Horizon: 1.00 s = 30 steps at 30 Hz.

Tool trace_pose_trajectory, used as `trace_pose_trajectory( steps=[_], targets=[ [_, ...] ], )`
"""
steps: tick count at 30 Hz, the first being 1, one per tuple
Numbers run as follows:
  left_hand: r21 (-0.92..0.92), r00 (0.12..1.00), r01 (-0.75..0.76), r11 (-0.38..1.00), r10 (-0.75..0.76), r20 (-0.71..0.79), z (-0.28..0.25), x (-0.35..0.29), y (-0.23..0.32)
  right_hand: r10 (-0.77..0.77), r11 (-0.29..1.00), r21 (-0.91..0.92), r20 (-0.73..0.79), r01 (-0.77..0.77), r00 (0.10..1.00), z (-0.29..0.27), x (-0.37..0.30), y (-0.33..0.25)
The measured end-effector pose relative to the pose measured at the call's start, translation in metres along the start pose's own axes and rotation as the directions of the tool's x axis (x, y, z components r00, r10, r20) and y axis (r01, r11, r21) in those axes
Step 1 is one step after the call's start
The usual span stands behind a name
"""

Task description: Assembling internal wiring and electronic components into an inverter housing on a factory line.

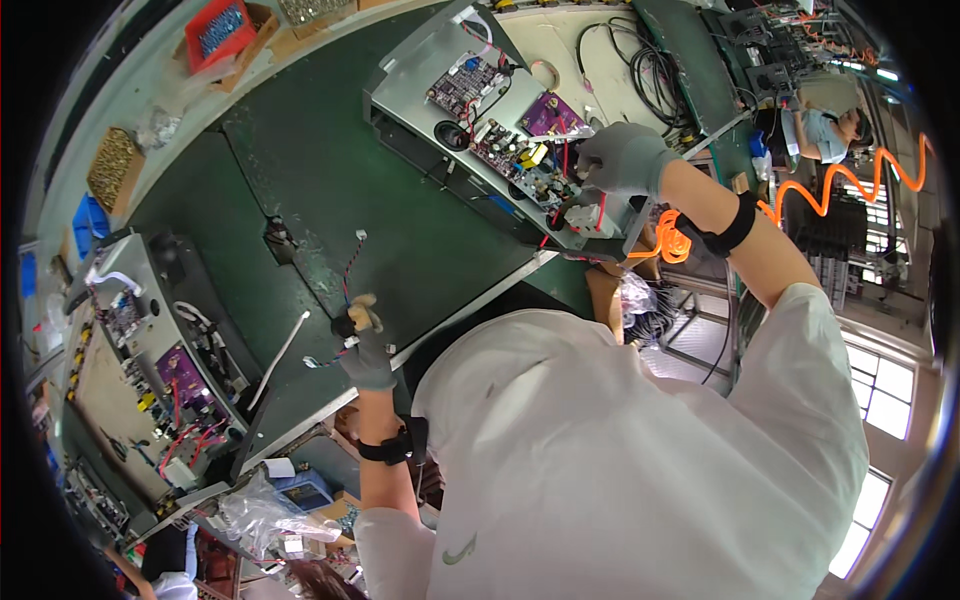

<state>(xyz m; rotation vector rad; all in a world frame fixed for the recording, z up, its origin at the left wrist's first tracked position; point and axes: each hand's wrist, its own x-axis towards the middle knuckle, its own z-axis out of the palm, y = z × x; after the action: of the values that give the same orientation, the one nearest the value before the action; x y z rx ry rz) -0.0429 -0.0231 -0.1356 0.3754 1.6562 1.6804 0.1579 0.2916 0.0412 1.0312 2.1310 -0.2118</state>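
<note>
My left hand [369, 362], in a grey glove with bare fingertips, is closed on a small wire harness [349, 272]. Thin dark and red wires with white plugs stick out of it above and beside the fingers. Over the right end of an open metal chassis [408, 90] is my gloved right hand [625, 160], its fingers curled down among the parts. What these fingers hold, if anything, is hidden. Inside the chassis sit a purple circuit board [550, 116], a dark control board [465, 85] and a power board [508, 147] with red wires near my fingers.
A second open chassis [150, 335] stands at the left. A white cable tie-like strip [280, 358] lies on the green table [330, 150]. Screw bins [218, 35] line the far edge. An orange coiled hose [672, 240] hangs at the right; black cable [650, 75] lies behind.
</note>
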Motion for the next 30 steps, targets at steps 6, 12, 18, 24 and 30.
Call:
trace_pose_trajectory(
  steps=[6, 12, 18, 24, 30],
  targets=[
    [-0.088, 0.998, 0.046, 0.995, -0.05, -0.049, 0.016, 0.012, -0.01, -0.23, 0.934, -0.316, -0.171, 0.168, 0.958, -0.001, 0.014, 0.012],
    [-0.074, 0.968, 0.187, 0.98, -0.196, -0.155, 0.018, 0.032, -0.01, -0.247, 0.905, -0.326, 0.123, 0.274, 0.961, -0.015, 0.035, 0.024],
    [0.043, 0.973, 0.226, 0.973, -0.223, -0.066, 0.028, 0.046, 0.0, -0.01, 0.962, -0.248, 0.392, 0.116, 0.92, -0.023, 0.051, 0.009],
    [0.077, 0.956, 0.286, 0.955, -0.279, -0.088, 0.043, 0.05, -0.006, -0.018, 0.978, 0.193, 0.446, -0.076, 0.895, -0.003, 0.053, 0.036],
    [0.014, 0.931, 0.354, 0.935, -0.351, -0.101, 0.056, 0.046, -0.017, 0.038, 0.997, -0.071, 0.376, -0.012, 0.926, 0.0, 0.054, 0.027]
  ],
)
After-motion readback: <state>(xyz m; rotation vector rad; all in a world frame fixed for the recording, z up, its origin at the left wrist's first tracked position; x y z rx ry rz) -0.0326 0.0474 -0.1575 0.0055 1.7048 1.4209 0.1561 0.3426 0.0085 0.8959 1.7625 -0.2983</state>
